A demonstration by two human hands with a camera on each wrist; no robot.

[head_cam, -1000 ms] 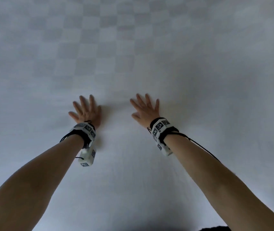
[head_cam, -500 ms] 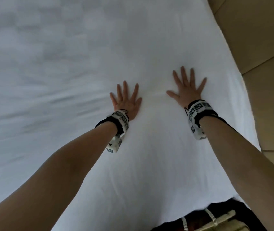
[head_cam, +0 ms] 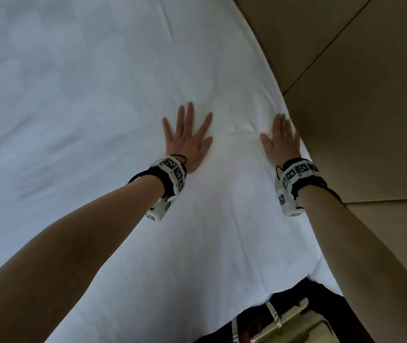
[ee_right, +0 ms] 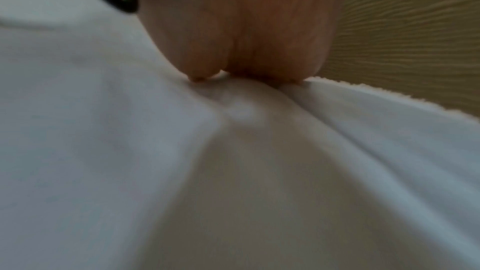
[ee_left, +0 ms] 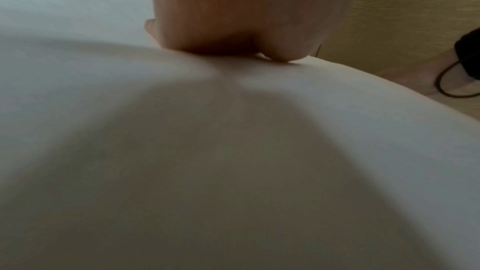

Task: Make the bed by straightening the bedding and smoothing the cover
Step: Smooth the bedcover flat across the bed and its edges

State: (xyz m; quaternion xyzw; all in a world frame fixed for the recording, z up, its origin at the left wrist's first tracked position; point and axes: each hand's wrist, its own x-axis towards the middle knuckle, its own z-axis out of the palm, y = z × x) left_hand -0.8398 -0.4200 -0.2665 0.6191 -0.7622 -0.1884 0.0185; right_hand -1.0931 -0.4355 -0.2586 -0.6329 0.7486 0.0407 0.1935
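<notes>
No words, brand names, numbers or signs can be read in any of the three views. The only printed marks are black-and-white square coded patterns on the white blocks of the two wristbands: those on the left wristband (head_cam: 172,175) sit just left of the frame's centre in the head view, those on the right wristband (head_cam: 294,179) right of centre. They are pixel-like tracking patterns, not letters or digits. The white fabric bed cover (head_cam: 86,107) carries no label or print, and both wrist views are too blurred to show any.
</notes>
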